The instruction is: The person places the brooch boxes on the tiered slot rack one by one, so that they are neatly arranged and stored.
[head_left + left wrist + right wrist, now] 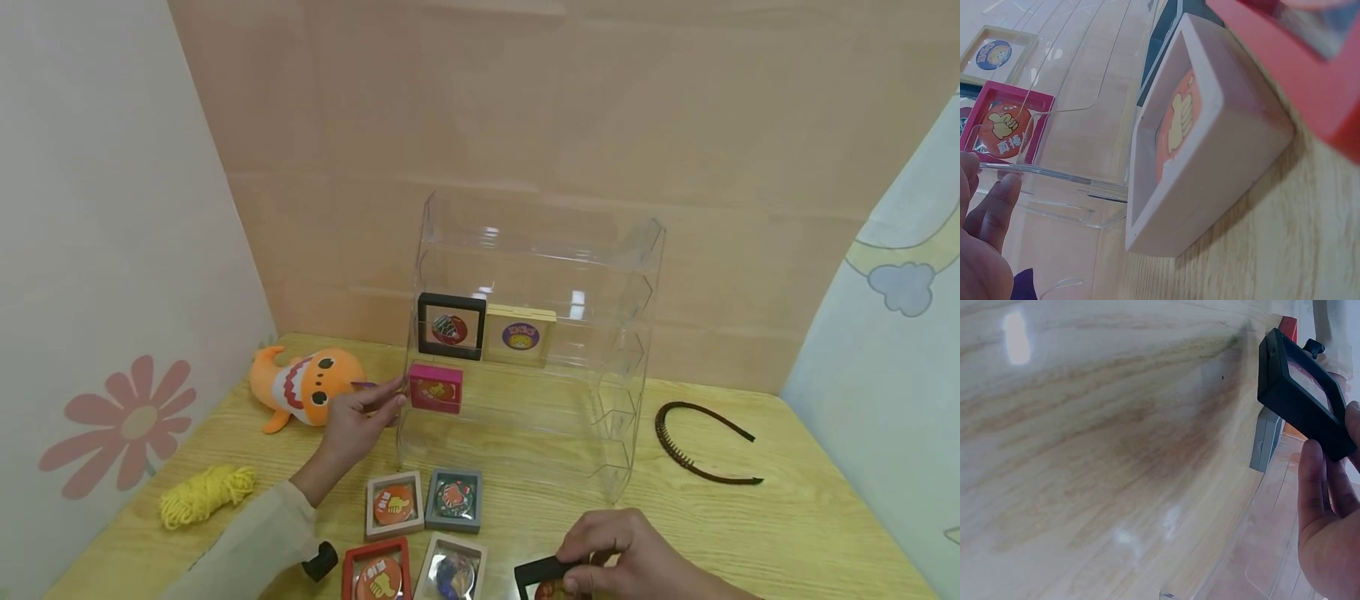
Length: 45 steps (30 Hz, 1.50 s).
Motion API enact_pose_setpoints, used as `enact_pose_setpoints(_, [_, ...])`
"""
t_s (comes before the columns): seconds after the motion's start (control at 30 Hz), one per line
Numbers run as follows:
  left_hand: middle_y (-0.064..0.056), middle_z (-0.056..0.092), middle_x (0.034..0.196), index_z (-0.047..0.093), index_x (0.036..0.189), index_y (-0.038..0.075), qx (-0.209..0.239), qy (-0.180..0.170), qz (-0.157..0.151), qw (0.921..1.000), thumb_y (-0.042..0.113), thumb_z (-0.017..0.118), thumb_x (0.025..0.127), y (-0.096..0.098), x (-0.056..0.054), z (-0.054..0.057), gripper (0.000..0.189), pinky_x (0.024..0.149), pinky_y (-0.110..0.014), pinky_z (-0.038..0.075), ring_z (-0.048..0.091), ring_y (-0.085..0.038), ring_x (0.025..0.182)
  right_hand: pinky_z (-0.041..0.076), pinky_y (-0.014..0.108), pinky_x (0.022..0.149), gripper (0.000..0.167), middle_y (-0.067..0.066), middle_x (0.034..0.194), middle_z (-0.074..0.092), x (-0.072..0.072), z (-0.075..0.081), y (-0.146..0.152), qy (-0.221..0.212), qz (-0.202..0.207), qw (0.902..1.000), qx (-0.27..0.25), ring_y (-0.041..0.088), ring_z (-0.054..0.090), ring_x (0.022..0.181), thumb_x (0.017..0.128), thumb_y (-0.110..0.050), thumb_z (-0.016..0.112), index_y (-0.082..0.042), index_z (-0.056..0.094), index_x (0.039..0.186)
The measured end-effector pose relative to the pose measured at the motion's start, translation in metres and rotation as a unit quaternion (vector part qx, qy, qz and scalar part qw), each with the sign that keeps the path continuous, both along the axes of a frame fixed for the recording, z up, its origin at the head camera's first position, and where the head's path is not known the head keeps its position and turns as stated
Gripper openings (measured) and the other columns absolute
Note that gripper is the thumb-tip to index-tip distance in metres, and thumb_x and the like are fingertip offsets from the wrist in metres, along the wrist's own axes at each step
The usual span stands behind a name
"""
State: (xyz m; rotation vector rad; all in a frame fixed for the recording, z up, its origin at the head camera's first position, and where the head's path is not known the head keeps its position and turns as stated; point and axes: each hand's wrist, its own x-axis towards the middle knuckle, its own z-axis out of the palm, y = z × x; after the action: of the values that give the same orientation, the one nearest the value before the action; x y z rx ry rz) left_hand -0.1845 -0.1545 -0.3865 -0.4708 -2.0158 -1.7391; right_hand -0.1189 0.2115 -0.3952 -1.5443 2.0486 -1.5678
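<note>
A clear acrylic display rack (525,433) with several tiers stands in the middle of the table. At its left side, my left hand (352,429) pinches the panel's edge, beside a pink display frame (436,388) on a lower tier; the left wrist view shows fingertips (1007,187) against that edge. One tier up sit a black frame (452,297) and a cream frame (521,337), side by side. Near the table's front, my right hand (626,554) pinches another black display frame (1304,394) by its edge, held tilted above the table.
Several badge frames lie before the rack, including a pale pink one (395,505), a grey one (454,500), a red one (377,575) and a whitish one (452,571). An orange plush shark (307,387) and yellow yarn (207,496) are left; a brown headband (675,446) lies right.
</note>
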Motion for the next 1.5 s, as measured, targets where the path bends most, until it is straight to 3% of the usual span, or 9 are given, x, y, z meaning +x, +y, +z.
enact_pose_setpoints(0.23, [-0.023,0.062,0.110,0.062,0.113,-0.012,-0.001,-0.003,-0.001,1.0000,-0.008,0.063,0.087,0.000,0.000,0.000,0.027,0.061,-0.039,0.058,0.064,-0.039,0.088,0.058,0.026,0.055,0.025,0.009,0.093,0.068,-0.004,0.008,-0.001,0.050,-0.026,0.9983,0.014,0.017,0.066,0.080,0.079,0.008,0.070,-0.004,0.072,0.101])
enact_pose_setpoints(0.53, [-0.023,0.063,0.109,0.062,0.113,-0.012,0.004,-0.008,-0.001,1.0000,-0.009,0.063,0.087,-0.001,-0.002,-0.003,0.027,0.061,-0.039,0.059,0.064,-0.039,0.088,0.057,0.026,0.053,0.024,0.005,0.093,0.068,-0.013,0.010,-0.001,0.081,-0.068,0.9938,0.035,0.013,0.065,0.078,0.082,0.006,0.070,-0.007,0.072,0.102])
enact_pose_setpoints(0.77, [-0.024,0.063,0.108,0.062,0.113,-0.013,0.000,-0.005,0.004,1.0000,-0.010,0.063,0.086,0.000,-0.001,-0.003,0.027,0.060,-0.037,0.059,0.065,-0.038,0.087,0.058,0.026,0.053,0.021,0.008,0.095,0.068,-0.018,0.005,-0.005,0.076,-0.067,0.9936,0.049,0.012,0.065,0.078,0.084,0.008,0.066,-0.002,0.070,0.102])
enact_pose_setpoints(0.97, [-0.025,0.063,0.109,0.062,0.114,-0.012,0.000,-0.012,0.004,0.9999,-0.009,0.062,0.087,0.000,0.001,-0.002,0.027,0.061,-0.038,0.059,0.065,-0.038,0.087,0.058,0.026,0.054,0.024,0.008,0.095,0.067,-0.026,0.015,-0.006,0.088,-0.090,0.9904,0.057,0.010,0.064,0.080,0.082,0.010,0.067,-0.004,0.070,0.101])
enact_pose_setpoints(1.33, [-0.024,0.064,0.106,0.063,0.113,-0.011,-0.002,-0.017,0.013,0.9998,-0.007,0.064,0.087,0.000,0.000,-0.004,0.026,0.061,-0.037,0.059,0.064,-0.040,0.085,0.059,0.027,0.056,0.025,0.008,0.096,0.069,-0.050,0.041,-0.012,0.145,-0.190,0.9703,0.038,0.015,0.066,0.082,0.079,0.006,0.072,-0.007,0.071,0.099])
enact_pose_setpoints(1.5, [-0.023,0.063,0.108,0.063,0.114,-0.010,0.000,-0.019,0.008,0.9998,-0.007,0.063,0.087,-0.001,-0.002,-0.007,0.027,0.061,-0.037,0.059,0.064,-0.039,0.087,0.059,0.027,0.057,0.024,0.007,0.096,0.069,-0.059,0.047,-0.019,0.163,-0.216,0.9624,0.025,0.017,0.067,0.083,0.078,0.007,0.073,-0.008,0.072,0.097])
